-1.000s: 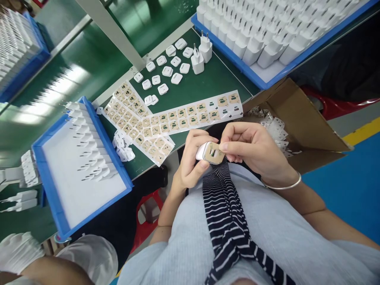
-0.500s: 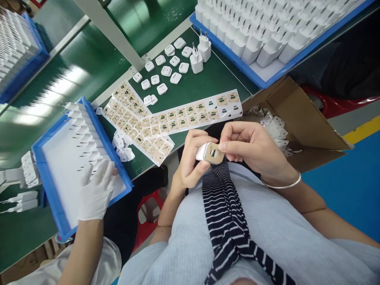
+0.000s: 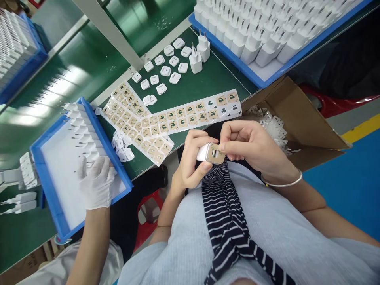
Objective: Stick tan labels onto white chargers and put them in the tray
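The small white plastic charger block (image 3: 208, 152) lies crosswise just below the sticker sheet (image 3: 190, 114), clasped in the curled left hand (image 3: 190, 166), while the right hand (image 3: 252, 148) pinches its tan-labelled end.

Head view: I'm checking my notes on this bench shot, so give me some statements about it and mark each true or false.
1. The left hand holds a white charger. True.
2. The right hand rests flat on the green table. False: its fingertips pinch at the tan label on the charger's end.
3. A gloved hand of a co-worker is in the blue tray at the left. True.
4. The sticker sheets lie inside the cardboard box. False: they lie on the table, beside the box.
5. Two chargers stand near the loose white caps with their pins up. True.
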{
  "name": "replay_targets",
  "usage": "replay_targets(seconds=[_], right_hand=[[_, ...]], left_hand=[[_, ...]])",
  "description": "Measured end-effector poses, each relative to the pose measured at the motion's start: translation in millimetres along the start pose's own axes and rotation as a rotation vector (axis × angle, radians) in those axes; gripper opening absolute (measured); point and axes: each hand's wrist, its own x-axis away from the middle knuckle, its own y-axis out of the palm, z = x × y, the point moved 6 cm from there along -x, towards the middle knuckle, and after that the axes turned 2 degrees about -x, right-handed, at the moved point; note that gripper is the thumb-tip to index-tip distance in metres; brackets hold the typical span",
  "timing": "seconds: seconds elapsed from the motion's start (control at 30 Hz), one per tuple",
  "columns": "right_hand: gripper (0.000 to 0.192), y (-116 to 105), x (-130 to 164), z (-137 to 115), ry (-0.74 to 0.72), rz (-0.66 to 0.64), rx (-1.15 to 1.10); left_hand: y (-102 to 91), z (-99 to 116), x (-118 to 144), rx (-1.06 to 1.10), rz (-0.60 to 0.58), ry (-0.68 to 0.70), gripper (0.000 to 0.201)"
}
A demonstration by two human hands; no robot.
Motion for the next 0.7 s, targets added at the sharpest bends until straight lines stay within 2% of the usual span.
replay_targets(seconds=[0.33, 0.57, 0.7], right_hand=[[0.033, 1, 0, -5, -0.023, 0.001, 0.114], [0.052, -10, 3, -12, -0.115, 0.069, 0.286], [0.048, -14, 9, -15, -0.148, 0.096, 0.288]], left_hand=[[3.4, -8, 1, 0.063, 0.014, -0.046, 0.04], [24.6, -24, 7, 0.379, 0.033, -0.109, 0.046], [24.3, -30, 10, 0.453, 0.091, -0.163, 0.046]])
